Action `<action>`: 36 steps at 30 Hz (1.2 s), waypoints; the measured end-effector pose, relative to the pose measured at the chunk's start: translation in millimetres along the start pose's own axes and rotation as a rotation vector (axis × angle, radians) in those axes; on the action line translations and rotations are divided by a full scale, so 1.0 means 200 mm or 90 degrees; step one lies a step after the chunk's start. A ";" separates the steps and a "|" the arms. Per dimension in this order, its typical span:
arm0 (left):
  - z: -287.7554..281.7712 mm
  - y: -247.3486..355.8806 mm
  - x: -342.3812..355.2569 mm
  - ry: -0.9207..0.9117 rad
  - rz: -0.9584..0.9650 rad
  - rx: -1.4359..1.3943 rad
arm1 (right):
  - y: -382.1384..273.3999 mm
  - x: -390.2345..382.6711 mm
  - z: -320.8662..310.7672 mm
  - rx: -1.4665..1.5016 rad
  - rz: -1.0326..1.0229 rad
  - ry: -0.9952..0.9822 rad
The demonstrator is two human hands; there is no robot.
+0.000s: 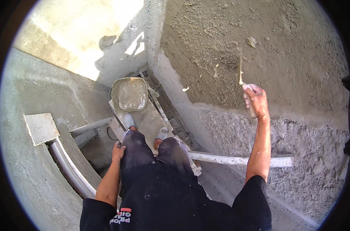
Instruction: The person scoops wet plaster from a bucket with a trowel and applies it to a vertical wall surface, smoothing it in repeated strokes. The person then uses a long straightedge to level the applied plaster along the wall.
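1. Biggest: wall w/ grey mortar coat (298, 73), filling the area R of the bucket (113, 96); surface v. rough, esp. the upper part. Paler, pitted band (309, 148) runs along the side of the coat nearer the wearer, also R of bucket.
2. Grey side wall (40, 82), L of bucket; sunlit patch beyond the bucket, w/ a dark shadow (105, 57) beside it.
3. Long white strip (240, 158), R of bucket & nearer the wearer; ends over the pitted band.
4. Bucket: roundish, rim spattered, approx. full of grey mix (130, 96); stands on a board (146, 121) just past the wearer's feet.
5. Squarish pale slab (41, 128), well L of bucket.
6. Two pale, dusty shoes (129, 121), nearer the wearer than the bucket; L one just beside it.
7. Hands: R hand (255, 101), well R of bucket, grips the trowel by its handle. L hand (118, 151), nearer the wearer than bucket, at the L knee; fingers bent, can't tell if clenched or loose.
8. Trowel (240, 71): R of bucket, blade approx. edge-on at the coat; can't tell if touching.
9. Smallest: pale lump (251, 41) on the coat, R of & beyond bucket.
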State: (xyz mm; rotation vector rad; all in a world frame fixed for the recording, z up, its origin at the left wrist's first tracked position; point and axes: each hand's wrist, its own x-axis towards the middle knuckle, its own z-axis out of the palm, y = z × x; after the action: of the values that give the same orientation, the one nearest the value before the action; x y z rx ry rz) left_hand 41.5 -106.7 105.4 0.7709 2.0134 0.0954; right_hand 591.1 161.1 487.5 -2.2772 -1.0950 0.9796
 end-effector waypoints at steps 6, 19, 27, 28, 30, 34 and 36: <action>-0.10 -0.08 -0.05 0.015 -0.040 0.013 | 0.13 -0.26 -0.28 0.040 -0.164 0.042; -0.18 -0.32 -0.32 0.033 -0.077 -0.275 | 0.70 0.68 0.23 -0.466 -0.128 -0.023; -0.07 -0.70 -0.42 -0.056 -0.209 -0.329 | 0.17 0.35 -0.40 -0.316 -0.226 0.051; -0.06 -0.72 -0.40 -0.092 -0.203 -0.346 | 0.06 0.33 -0.43 -0.306 -0.212 0.054; -0.03 -0.72 -0.34 -0.114 -0.175 -0.367 | -0.10 0.28 -0.44 -0.311 -0.205 0.089; -0.04 -0.51 -0.21 -0.016 -0.171 -0.318 | -0.18 0.16 -0.43 -0.290 -0.239 0.173; -0.09 -0.34 -0.18 -0.005 -0.122 -0.347 | -0.10 0.11 -0.39 -0.271 -0.266 0.255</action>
State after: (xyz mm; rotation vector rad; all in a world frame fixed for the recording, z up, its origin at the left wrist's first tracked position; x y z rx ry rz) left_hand 8.0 -176.7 117.3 0.2310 1.9127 0.5044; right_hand 648.2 185.1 542.2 -2.2655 -1.6092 0.1240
